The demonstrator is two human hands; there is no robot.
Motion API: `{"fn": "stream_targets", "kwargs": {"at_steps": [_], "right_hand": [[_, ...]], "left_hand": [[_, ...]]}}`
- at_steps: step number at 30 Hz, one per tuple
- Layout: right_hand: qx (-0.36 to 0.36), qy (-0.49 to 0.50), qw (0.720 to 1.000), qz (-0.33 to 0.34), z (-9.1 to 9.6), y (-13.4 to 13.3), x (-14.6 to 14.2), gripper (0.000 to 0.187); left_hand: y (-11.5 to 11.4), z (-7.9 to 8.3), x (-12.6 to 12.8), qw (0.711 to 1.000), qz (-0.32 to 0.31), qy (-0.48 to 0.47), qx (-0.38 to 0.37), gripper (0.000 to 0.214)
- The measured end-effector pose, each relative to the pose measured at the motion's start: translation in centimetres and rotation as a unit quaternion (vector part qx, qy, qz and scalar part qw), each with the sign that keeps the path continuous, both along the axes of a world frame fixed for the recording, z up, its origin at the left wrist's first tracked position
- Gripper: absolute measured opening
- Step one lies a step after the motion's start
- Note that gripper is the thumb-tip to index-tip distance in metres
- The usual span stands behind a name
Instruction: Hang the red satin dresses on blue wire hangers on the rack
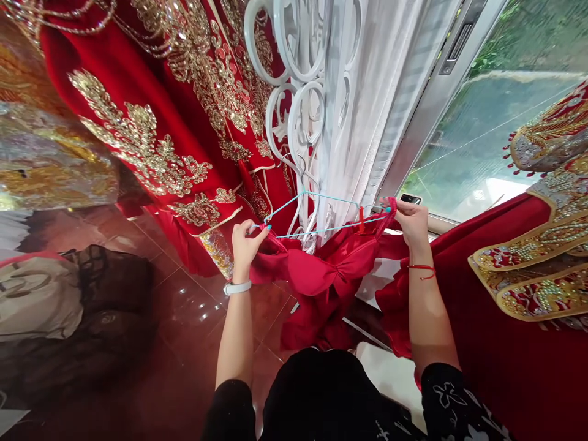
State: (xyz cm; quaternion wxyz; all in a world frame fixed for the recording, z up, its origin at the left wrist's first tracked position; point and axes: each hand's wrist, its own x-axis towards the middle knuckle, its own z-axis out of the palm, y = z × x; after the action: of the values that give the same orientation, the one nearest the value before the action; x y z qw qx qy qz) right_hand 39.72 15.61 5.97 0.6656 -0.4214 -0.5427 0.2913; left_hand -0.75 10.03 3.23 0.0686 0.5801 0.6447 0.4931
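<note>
A thin light-blue clothes hanger (pixel 331 197) is held level in front of me, with a plain red dress (pixel 316 272) hanging below it. At the hanger's left corner, my left hand (pixel 247 246) pinches the dress's strap between thumb and fingers. My right hand (pixel 411 222) is closed on the other strap, lifted at the hanger's right end. The bodice has a gathered middle and sags between the two hands. A small red tag (pixel 361 219) dangles near the right part of the hanger. The dress's lower part falls in folds toward my body.
Red garments with gold embroidery (pixel 156 153) hang at the left, beside a white scrolled metal rack (pixel 298 110). A white curtain (pixel 390 79) and a window (pixel 487 122) are behind. Beaded gold-trimmed garments (pixel 533 269) are at the right. Dark sheer fabric (pixel 114 306) lies lower left over red floor tiles (pixel 197 343).
</note>
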Motion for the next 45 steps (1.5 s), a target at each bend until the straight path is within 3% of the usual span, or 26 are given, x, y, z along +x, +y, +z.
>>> {"fn": "stream_targets", "kwargs": {"at_steps": [6,11,13,15,17,19,22,25,28,31,33,35,38,41,43,45], "right_hand": [[-0.021,-0.166,0.983,0.073,3.0,0.8,-1.9,0.018],[-0.028,-0.264,0.958,0.104,3.2,0.9,-1.9,0.019],[-0.002,-0.286,0.955,0.078,2.8,0.1,-2.1,0.026],[0.054,-0.277,0.959,-0.001,2.1,-1.1,-3.3,0.032],[0.108,-0.229,0.963,-0.089,1.1,-2.5,-5.8,0.027],[0.131,-0.182,0.971,-0.083,-0.1,-3.6,-9.5,0.020],[0.090,-0.201,0.968,0.121,-1.6,-4.2,-16.2,0.028],[0.039,-0.261,0.937,0.227,-2.3,-3.7,-21.8,0.042],[-0.019,-0.287,0.927,0.239,-2.6,-3.3,-25.0,0.035],[-0.059,-0.267,0.939,0.208,-3.1,-3.6,-26.1,0.014],[-0.066,-0.254,0.947,0.186,-3.4,-3.9,-26.2,0.010],[-0.069,-0.246,0.951,0.175,-3.6,-4.1,-26.0,0.009],[-0.081,-0.239,0.951,0.180,-3.8,-4.3,-25.8,0.007],[-0.087,-0.228,0.950,0.196,-3.9,-4.4,-25.7,0.008],[-0.085,-0.219,0.949,0.210,-3.9,-4.4,-25.8,0.010],[-0.085,-0.220,0.947,0.216,-3.9,-4.3,-25.8,0.014]], "left_hand": [[0.3,-0.4,0.4,1.000,-0.017,-0.008,-0.022,0.041],[0.0,-0.7,0.4,1.000,0.006,0.001,-0.007,0.041],[-0.4,-0.7,0.3,1.000,0.019,0.014,0.005,0.042],[-0.7,-0.7,0.3,0.999,0.022,0.020,0.012,0.042],[-0.9,-0.8,0.3,1.000,0.018,0.018,0.018,0.043],[-0.9,-1.2,0.1,0.999,0.005,0.005,0.034,0.041],[-1.2,-2.8,-0.8,0.993,-0.052,-0.072,0.078,0.031],[-2.5,-5.6,-2.0,0.965,-0.131,-0.209,0.086,0.072],[-4.7,-8.8,-2.6,0.943,-0.158,-0.290,0.049,0.098],[-6.4,-10.8,-2.3,0.941,-0.114,-0.317,0.003,0.078],[-6.9,-10.9,-2.1,0.944,-0.060,-0.323,-0.001,0.068],[-7.0,-9.8,-2.5,0.951,-0.009,-0.308,0.019,0.064],[-6.4,-6.0,-3.8,0.974,0.013,-0.223,0.047,0.055],[-5.4,-0.7,-4.5,0.991,-0.074,-0.109,-0.005,0.050],[-4.5,2.4,-4.0,0.985,-0.161,-0.030,-0.062,0.050],[-3.5,4.4,-2.9,0.971,-0.213,0.033,-0.106,0.051]]}}
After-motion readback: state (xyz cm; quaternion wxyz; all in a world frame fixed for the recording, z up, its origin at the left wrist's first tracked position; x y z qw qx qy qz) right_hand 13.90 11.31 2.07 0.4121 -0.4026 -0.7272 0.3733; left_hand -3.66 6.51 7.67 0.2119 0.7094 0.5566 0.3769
